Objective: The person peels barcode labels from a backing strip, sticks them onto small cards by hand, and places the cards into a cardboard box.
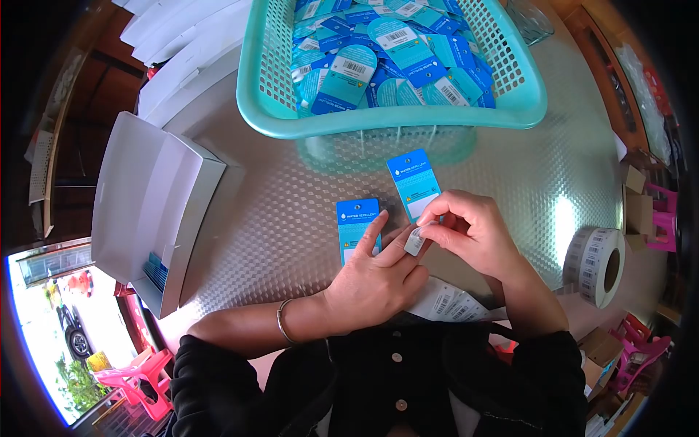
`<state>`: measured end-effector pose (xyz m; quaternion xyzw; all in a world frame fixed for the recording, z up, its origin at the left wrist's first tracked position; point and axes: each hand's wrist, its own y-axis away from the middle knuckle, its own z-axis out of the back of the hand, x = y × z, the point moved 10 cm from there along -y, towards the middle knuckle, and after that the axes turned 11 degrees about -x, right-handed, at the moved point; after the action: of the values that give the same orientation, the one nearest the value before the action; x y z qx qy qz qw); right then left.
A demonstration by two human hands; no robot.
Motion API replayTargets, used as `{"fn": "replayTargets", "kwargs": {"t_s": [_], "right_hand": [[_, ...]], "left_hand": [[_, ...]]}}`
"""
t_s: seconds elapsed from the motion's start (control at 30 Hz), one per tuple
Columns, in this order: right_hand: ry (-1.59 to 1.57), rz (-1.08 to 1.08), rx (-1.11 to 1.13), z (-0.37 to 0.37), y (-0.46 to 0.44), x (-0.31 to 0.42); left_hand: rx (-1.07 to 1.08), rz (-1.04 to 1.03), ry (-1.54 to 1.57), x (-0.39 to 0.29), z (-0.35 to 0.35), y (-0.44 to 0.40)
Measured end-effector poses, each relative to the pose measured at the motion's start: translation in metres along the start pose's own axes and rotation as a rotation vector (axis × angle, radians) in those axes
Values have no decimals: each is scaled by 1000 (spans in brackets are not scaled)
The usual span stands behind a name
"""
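Note:
My right hand pinches a small white barcode sticker between thumb and fingers. My left hand lies with its fingers stretched out, the index finger over a blue hang tag marked "Water Repellent". Another finger of that hand reaches to the sticker's edge. Just beyond my right fingers lies a second blue hang tag, its lower end partly covered by them. A strip of barcode labels rests near my body, below the hands.
A turquoise basket full of similar tags stands at the back. An open white box with some tags inside is on the left. On the right stands a roll of labels. The metal table has a textured surface.

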<state>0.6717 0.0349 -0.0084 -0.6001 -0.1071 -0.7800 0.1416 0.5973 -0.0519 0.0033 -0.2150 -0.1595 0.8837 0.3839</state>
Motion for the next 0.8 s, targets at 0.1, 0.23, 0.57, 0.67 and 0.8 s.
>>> {"fn": "replayTargets", "kwargs": {"t_s": [0.1, 0.23, 0.57, 0.67, 0.8], "right_hand": [[-45, 77, -1, 2, -1, 3], [-28, 160, -13, 10, -2, 11], [-206, -41, -216, 28, -4, -10], [-178, -131, -225, 29, -5, -21], [-190, -145, -216, 22, -6, -27]], "left_hand": [[-10, 7, -14, 1, 0, 0], [-59, 5, -24, 0, 5, -2], [21, 5, 4, 0, 0, -1], [-35, 16, -8, 0, 4, -5], [31, 17, 12, 0, 0, -3]]}}
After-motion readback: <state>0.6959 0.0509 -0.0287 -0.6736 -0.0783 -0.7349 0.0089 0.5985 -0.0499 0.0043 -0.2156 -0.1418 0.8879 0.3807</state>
